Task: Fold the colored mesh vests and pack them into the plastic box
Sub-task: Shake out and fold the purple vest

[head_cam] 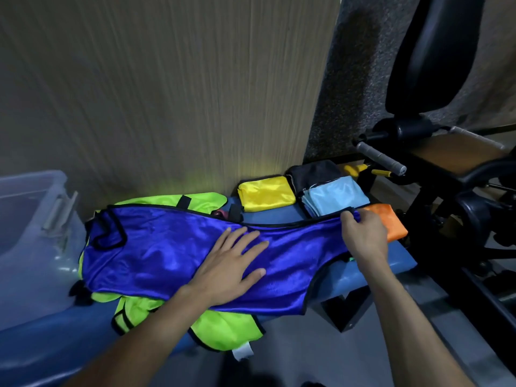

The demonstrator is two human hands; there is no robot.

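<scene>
The blue vest (173,255) lay spread under both hands, long axis running left to right; the left hand (231,263) pressed flat on its middle, fingers straight. The right hand (360,230) pinched the vest's right end, the nearer one for folding it leftward. The box (30,219), somewhat blurred, sat far left of the left hand.

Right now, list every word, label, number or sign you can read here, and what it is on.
None can be read.
White tag on the green vest: shows no readable print.
Blue vest, yellow bundle, plastic box: no print visible.
</scene>
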